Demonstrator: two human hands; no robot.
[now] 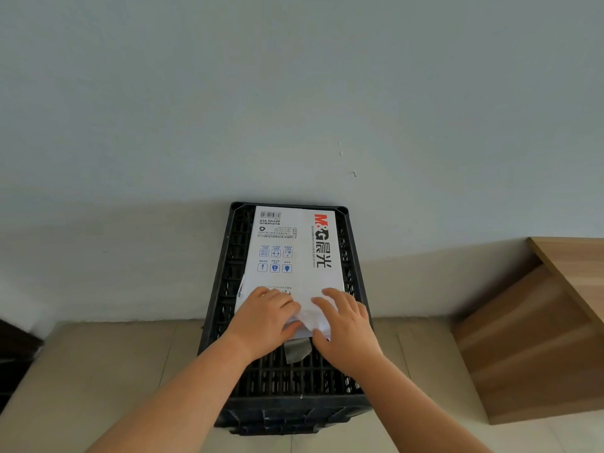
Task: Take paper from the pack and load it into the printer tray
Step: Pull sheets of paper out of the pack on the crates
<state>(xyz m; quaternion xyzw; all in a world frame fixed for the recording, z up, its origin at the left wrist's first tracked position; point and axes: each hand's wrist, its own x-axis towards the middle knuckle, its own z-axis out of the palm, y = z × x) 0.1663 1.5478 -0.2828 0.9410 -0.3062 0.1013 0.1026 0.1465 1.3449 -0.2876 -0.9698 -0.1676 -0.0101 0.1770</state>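
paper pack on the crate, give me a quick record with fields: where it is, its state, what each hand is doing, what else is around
pack: white M&G paper pack, lying flat on a black plastic crate
pack state: near end of the wrapper torn open and crumpled
left hand: left hand on the open end, fingers curled into the wrapper
right hand: right hand on the same end, fingers spread over the wrapper
crate position: on the floor against a pale wall
nearby: wooden furniture to the right
printer: not in view

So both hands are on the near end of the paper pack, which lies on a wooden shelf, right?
Not quite. In the head view both hands, left hand and right hand, are on the near end of the paper pack, but it lies on a black plastic crate, not a wooden shelf.
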